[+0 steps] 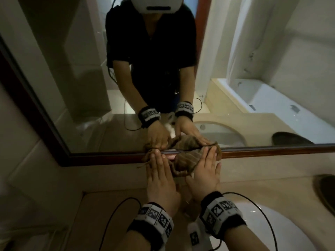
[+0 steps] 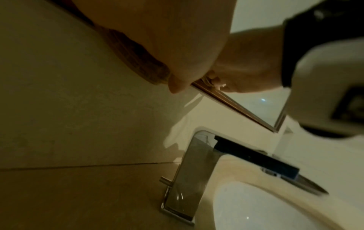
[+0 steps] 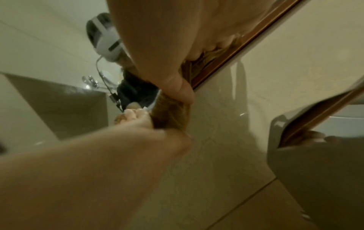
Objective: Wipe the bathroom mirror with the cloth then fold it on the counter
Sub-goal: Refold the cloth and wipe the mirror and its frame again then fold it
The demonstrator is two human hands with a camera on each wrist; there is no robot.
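A bunched brown striped cloth (image 1: 186,161) lies against the mirror's red-brown lower frame (image 1: 272,151) and the beige wall below it. My left hand (image 1: 159,171) presses the cloth's left end with straight fingers, their tips reaching the glass of the mirror (image 1: 126,87). My right hand (image 1: 204,169) presses the right end flat, fingers straight too. In the left wrist view the cloth (image 2: 138,52) shows under my palm. In the right wrist view the cloth (image 3: 171,113) hangs between my right thumb and my left hand (image 3: 118,147). Much of the cloth is hidden behind both hands.
A chrome faucet (image 2: 197,179) stands on the counter (image 1: 108,205) right under my hands, beside the white sink basin (image 1: 272,232). A dark dish (image 1: 324,191) sits at the counter's right. Cables trail from both wrist bands. The mirror reflects a bathtub.
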